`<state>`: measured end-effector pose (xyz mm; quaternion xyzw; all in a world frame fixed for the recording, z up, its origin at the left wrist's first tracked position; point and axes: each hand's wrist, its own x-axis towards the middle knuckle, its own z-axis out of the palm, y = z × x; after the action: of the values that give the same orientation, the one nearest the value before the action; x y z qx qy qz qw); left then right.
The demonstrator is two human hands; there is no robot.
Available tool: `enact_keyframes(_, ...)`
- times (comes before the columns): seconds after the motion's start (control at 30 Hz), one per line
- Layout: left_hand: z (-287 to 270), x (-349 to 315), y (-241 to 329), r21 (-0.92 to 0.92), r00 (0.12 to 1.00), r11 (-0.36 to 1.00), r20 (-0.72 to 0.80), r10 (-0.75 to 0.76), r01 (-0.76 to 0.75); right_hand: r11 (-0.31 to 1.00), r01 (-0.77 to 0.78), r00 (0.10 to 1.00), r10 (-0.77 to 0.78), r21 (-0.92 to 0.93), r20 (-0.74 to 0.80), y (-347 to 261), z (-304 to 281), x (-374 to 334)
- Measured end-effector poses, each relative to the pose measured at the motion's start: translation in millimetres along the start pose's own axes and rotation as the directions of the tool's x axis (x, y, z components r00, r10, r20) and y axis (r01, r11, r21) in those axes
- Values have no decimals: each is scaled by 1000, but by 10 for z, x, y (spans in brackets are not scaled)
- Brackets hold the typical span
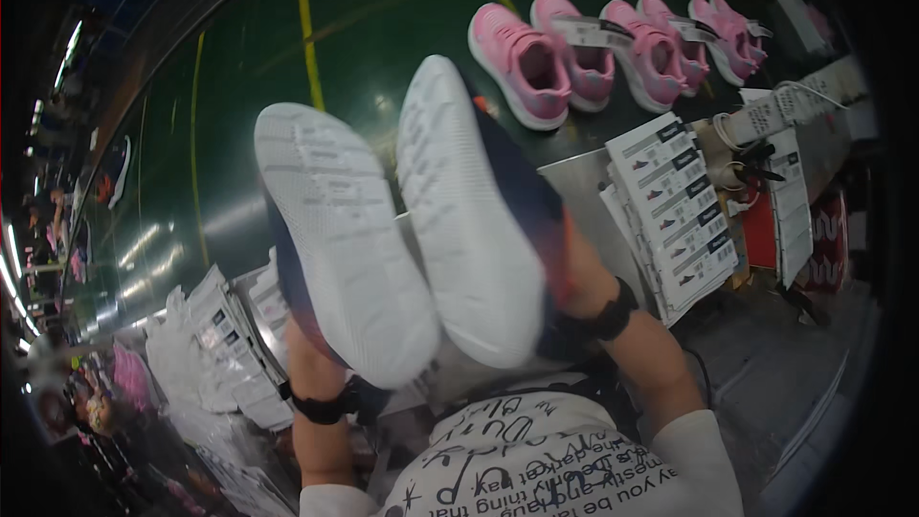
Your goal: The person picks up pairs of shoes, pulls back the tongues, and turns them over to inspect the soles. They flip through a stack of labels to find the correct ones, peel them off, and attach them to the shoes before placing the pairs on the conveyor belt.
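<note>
Two dark blue sneakers with orange parts are held up side by side, their white soles facing me. My left hand [311,359] grips the left sneaker [340,239] near its lower end; the fingers are hidden behind the shoe. Round the other one, the right sneaker [474,220], my right hand [586,278] is closed at its right side, with most of its fingers out of sight. The soles are close together at the lower ends and spread apart toward the top. A black band circles each wrist.
Several pink sneakers [522,67] with tags stand in a row on the green belt [249,67]. Printed label sheets [670,211] hang at the right, beside a white power strip [795,105] with cables. Plastic bags and papers [215,335] lie at the lower left.
</note>
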<state>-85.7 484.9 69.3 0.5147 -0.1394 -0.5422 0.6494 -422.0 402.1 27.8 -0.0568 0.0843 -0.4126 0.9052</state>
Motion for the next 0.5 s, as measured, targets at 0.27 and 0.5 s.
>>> enact_keyframes(0.27, 906, 1411, -79, 919, 999, 394, 34, -23, -22, 125, 29, 939, -343, -992, -16, 120, -19, 1070)
enact_keyframes(0.5, 1471, 856, -54, 741, 675, -217, 669, 310, -635, -516, -298, 598, -757, -803, 265, -650, 71, -989)
